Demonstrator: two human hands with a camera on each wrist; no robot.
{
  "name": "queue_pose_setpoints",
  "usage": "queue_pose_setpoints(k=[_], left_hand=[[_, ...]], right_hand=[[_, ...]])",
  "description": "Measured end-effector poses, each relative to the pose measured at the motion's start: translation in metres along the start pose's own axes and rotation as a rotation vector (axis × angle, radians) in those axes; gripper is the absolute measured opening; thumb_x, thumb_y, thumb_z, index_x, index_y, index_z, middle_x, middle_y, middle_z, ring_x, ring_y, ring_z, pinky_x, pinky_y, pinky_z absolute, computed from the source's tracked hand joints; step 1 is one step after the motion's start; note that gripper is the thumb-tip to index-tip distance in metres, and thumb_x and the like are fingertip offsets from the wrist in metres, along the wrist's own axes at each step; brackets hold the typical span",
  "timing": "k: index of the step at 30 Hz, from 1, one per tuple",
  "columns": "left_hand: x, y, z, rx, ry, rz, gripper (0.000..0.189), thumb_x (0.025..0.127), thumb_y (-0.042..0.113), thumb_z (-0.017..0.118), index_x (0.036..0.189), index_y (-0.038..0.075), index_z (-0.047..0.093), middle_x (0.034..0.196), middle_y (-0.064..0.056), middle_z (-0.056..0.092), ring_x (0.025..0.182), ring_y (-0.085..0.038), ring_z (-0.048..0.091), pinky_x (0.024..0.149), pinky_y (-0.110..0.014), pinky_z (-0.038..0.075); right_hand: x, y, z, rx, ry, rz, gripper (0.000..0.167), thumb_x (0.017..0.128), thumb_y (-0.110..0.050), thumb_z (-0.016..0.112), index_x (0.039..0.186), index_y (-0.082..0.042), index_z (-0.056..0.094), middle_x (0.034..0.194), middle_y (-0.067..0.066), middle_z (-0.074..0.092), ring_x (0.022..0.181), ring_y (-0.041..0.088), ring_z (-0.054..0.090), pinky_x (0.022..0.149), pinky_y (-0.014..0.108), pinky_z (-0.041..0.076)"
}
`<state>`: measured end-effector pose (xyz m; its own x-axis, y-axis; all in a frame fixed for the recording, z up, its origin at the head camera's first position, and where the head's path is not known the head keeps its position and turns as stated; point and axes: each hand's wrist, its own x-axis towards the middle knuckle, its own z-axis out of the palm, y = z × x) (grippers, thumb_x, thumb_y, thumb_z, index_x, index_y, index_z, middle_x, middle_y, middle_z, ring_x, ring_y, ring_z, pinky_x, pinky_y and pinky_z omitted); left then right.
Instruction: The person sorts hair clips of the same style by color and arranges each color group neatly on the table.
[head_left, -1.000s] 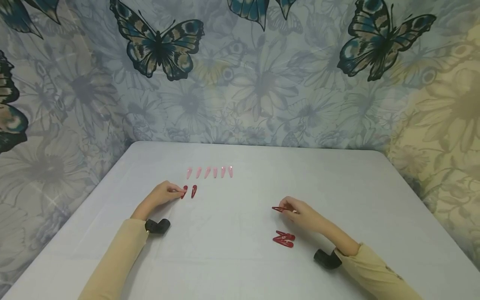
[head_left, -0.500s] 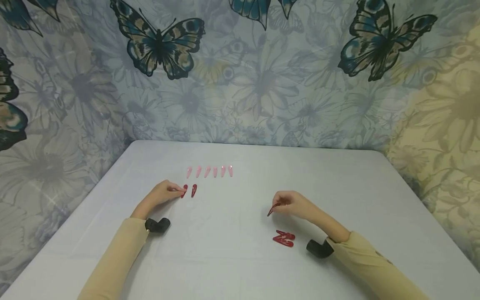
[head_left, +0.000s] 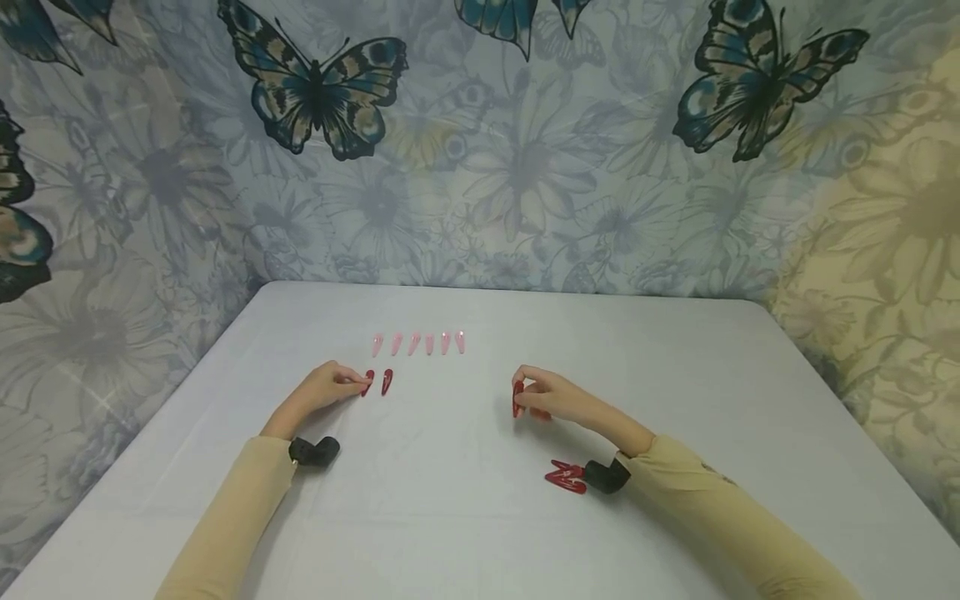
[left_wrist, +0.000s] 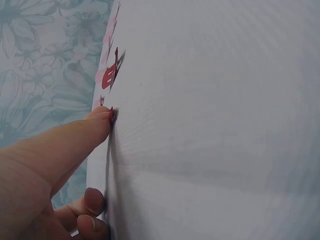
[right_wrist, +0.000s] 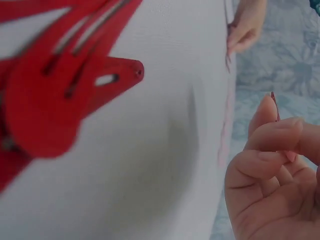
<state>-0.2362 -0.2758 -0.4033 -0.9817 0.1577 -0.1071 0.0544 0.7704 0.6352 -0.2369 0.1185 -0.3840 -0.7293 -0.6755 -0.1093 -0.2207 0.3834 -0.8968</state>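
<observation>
"Pinching a red snap clip (head_left: 517,403), your right hand (head_left: 551,394) has thumb and fingertips drawn together, raised off the bench (head_left: 442,508)."

"And your left hand (head_left: 330,386)?"

"Your fingertips there touch a second red clip (head_left: 371,374) lying on the bench (whether pinched or merely pressed, I can't tell)."

"What's around you?"

"A third red clip (head_left: 387,382) just beside that, six pink clips (head_left: 414,342) in a row beyond, and overlapping red clips (head_left: 574,487) nearer you than your right hand."

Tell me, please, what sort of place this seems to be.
Probably an indoor tabletop workspace, though the wider room is out of view: a white table, a butterfly-and-flower wall covering behind it, and pink hair clips laid in a row.
</observation>
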Motion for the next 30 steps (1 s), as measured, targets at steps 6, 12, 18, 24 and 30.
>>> queue_pose_setpoints(k=[6,12,18,24,30], left_hand=[[0.002,0.0,0.0,-0.008,0.003,-0.001,0.024,0.092,0.018,0.066,0.105,0.0,0.074,0.094,-0.015,0.063,0.075,-0.017,0.039,0.065,-0.028,0.034],[0.002,0.002,-0.002,-0.002,0.001,0.008,0.023,0.091,0.019,0.066,0.105,0.002,0.075,0.103,-0.02,0.067,0.077,-0.017,0.042,0.068,-0.027,0.036],[0.0,0.002,-0.004,-0.021,0.01,0.008,0.023,0.091,0.018,0.067,0.104,0.001,0.075,0.095,-0.017,0.065,0.076,-0.017,0.04,0.067,-0.028,0.035],[-0.001,0.002,-0.003,-0.022,0.01,0.012,0.023,0.091,0.017,0.067,0.103,-0.001,0.074,0.091,-0.014,0.066,0.074,-0.016,0.039,0.066,-0.028,0.033],[-0.005,0.003,-0.002,-0.032,0.001,0.028,0.021,0.089,0.012,0.068,0.102,-0.004,0.073,0.079,-0.007,0.059,0.071,-0.016,0.037,0.063,-0.028,0.032]], right_hand=[[0.02,-0.01,0.002,-0.051,0.008,0.025,0.004,0.097,-0.003,0.05,0.095,0.001,0.05,0.073,0.007,0.067,0.051,0.008,0.04,0.052,0.022,0.034],[0.042,-0.022,0.007,-0.012,0.06,0.067,0.005,0.093,0.0,0.053,0.089,0.001,0.052,0.069,-0.002,0.068,0.052,0.008,0.043,0.052,0.022,0.036],[0.065,-0.031,0.019,0.016,0.12,0.099,0.003,0.092,0.0,0.054,0.089,0.001,0.054,0.065,-0.001,0.066,0.053,0.008,0.046,0.052,0.022,0.037],[0.088,-0.039,0.035,0.045,0.141,0.078,0.003,0.091,0.003,0.052,0.09,0.001,0.054,0.066,-0.001,0.061,0.053,0.008,0.042,0.052,0.021,0.034],[0.108,-0.045,0.058,0.104,0.185,0.081,0.006,0.089,0.003,0.057,0.085,0.0,0.055,0.066,0.002,0.066,0.052,0.007,0.045,0.052,0.019,0.036]])
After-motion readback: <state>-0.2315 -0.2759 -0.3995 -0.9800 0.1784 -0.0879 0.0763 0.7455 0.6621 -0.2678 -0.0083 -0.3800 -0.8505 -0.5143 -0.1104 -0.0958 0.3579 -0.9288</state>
